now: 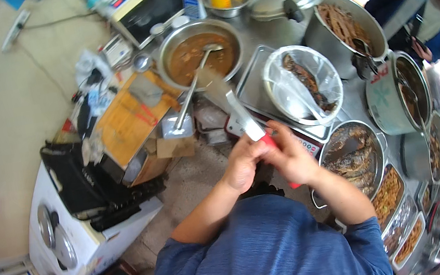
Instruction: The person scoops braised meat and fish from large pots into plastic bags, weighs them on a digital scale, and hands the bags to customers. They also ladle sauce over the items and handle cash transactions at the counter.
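Observation:
My right hand [295, 162] grips the red handle of a metal spatula [242, 112], whose end sticks out below my palm. My left hand [242, 166] closes around the upper handle, its fingers meeting those of the right. The spatula's blade is blurred and points away, overlapping the near rim of a steel basin [165, 75] of brown sauce; whether they touch I cannot tell. A ladle [194, 85] leans in the basin. To the right, a round bowl [281, 112] lined with a clear plastic bag holds a dark cooked fish [307, 80] on a scale [251, 74].
A pan of fish [356, 154], a tall pot [315, 31] and trays of food [388, 193] line the right-hand counter. A wooden cutting board [126, 117] with red-handled scissors [145, 114] is at left, above a white cabinet [77, 246]. Another person [401, 0] stands beyond.

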